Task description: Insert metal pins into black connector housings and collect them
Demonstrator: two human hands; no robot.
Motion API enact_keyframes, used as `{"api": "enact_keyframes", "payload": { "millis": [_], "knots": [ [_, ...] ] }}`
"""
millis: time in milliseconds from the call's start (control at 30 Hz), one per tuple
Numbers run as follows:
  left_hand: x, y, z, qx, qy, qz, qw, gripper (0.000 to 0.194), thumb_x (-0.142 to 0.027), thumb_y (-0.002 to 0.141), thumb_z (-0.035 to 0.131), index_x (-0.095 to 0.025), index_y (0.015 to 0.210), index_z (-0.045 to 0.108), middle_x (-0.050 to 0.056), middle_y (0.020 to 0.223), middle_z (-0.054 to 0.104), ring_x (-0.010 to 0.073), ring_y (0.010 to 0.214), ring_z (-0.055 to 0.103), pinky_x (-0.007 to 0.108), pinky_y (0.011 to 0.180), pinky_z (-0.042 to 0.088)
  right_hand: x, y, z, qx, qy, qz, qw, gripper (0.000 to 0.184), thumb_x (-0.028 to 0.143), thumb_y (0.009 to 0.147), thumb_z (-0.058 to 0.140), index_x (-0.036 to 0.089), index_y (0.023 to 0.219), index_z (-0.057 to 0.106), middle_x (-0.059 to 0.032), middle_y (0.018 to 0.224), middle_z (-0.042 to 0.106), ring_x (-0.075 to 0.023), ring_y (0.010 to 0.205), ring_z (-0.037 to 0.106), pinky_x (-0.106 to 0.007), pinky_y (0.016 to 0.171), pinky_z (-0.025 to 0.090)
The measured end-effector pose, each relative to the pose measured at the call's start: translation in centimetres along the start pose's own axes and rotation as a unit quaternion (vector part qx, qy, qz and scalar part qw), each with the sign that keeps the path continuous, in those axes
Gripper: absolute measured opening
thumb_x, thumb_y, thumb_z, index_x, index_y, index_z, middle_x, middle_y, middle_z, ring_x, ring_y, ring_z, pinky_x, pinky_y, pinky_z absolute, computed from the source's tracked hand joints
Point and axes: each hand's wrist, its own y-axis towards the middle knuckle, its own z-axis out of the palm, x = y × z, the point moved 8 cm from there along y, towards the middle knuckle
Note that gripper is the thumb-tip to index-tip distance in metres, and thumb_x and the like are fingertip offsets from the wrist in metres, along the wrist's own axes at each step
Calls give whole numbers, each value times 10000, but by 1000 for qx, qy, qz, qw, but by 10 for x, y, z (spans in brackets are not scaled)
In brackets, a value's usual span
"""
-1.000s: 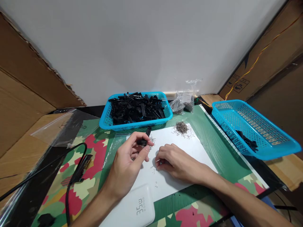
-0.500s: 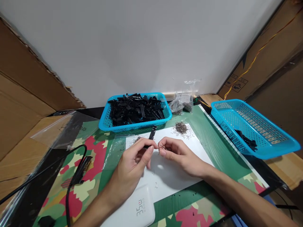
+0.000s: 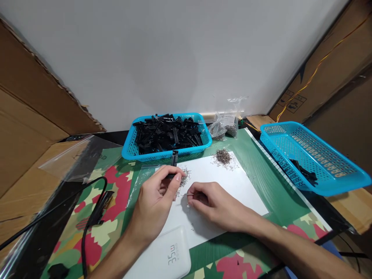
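My left hand (image 3: 155, 201) pinches a small black plastic part (image 3: 173, 162) between thumb and fingers, its end pointing up and away from me. My right hand (image 3: 209, 203) rests on the white sheet (image 3: 232, 182) just right of it, fingers pinched on a thin metal wire piece (image 3: 189, 194) that points toward the left hand. A small scatter of metal springs (image 3: 184, 177) lies under the left fingertips. A larger pile of springs (image 3: 223, 156) sits at the sheet's far edge.
A blue basket (image 3: 132, 149) full of black parts stands behind the sheet. Another blue basket (image 3: 334, 182) with a few black parts sits at the right. Clear bags of springs (image 3: 223, 126) lie at the back. A white power bank (image 3: 167, 257) and black cable (image 3: 93, 211) lie near me.
Both hands have come down toward the sheet. The black part in my left hand turned more upright, and my right hand moved back and lower with the wire piece.
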Motion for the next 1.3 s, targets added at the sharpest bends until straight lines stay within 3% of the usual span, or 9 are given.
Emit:
{"api": "enact_keyframes", "payload": {
  "millis": [100,233,333,433,567,700,867,1100,1300],
  "knots": [
    [2,1,-4,-14,-9,-21,1000,273,-471,1001,607,-211,1041,681,-24,697,590,117,577,514,230,473,325,13,-3,5,20,-129,-52,990,179,88,1002,544,150,1033,709,-62,987,711,-177,885,619,-285,818,445],
    [2,1,-4,-11,-5,-25,1000,290,-493,991,618,-215,1039,682,-52,575,490,123,535,477,229,466,314,14,-2,4,45,-151,-82,984,251,69,1005,539,156,1110,750,-83,1068,755,-187,947,676,-275,854,477],
    [4,1,-3,-5,-6,-30,1000,296,-507,994,617,-222,1042,682,-53,575,487,123,523,459,231,465,319,0,2,-24,-36,-185,-43,981,242,96,1002,556,170,1124,751,-78,1075,772,-199,934,694,-284,813,471],
    [5,1,-1,3,-8,-34,999,287,-503,1000,608,-229,1030,685,-50,591,486,128,532,454,234,474,334,-19,1,-62,-139,-279,36,950,312,104,984,544,182,1220,733,-75,934,769,-215,803,678,-297,704,412],
    [0,-1,1,11,4,-16,1000,277,-494,1012,599,-233,995,692,-33,655,534,131,587,475,237,525,370,-31,-2,-85,-167,-348,82,919,405,139,985,539,228,1345,701,-70,817,740,-225,711,630,-299,647,326],
    [-2,-3,4,20,9,-4,1000,275,-484,1018,590,-233,982,695,-14,754,606,130,619,495,250,549,383,-31,-3,-84,-156,-372,78,912,401,146,988,517,253,1313,725,-70,794,725,-224,684,604,-300,639,299],
    [-2,-3,6,31,16,0,999,268,-467,1023,574,-233,964,690,-5,821,637,133,632,495,263,563,384,-29,-3,-81,-146,-389,78,906,331,143,976,507,240,1121,788,-51,692,662,-201,619,545,-297,618,278],
    [-4,-1,8,42,16,-10,999,261,-469,1008,591,-232,954,687,-2,805,632,140,622,489,271,564,385,-18,-3,-61,-86,-273,10,958,290,147,969,571,252,1059,826,-61,835,775,-203,707,650,-295,673,386],
    [-5,0,7,38,25,-3,999,273,-477,1005,595,-230,950,697,-3,765,623,144,609,490,269,558,378,-9,-2,-49,-24,-226,-25,973,330,91,963,596,261,1114,835,-42,1007,799,-193,840,698,-286,737,455]
  ]
}}
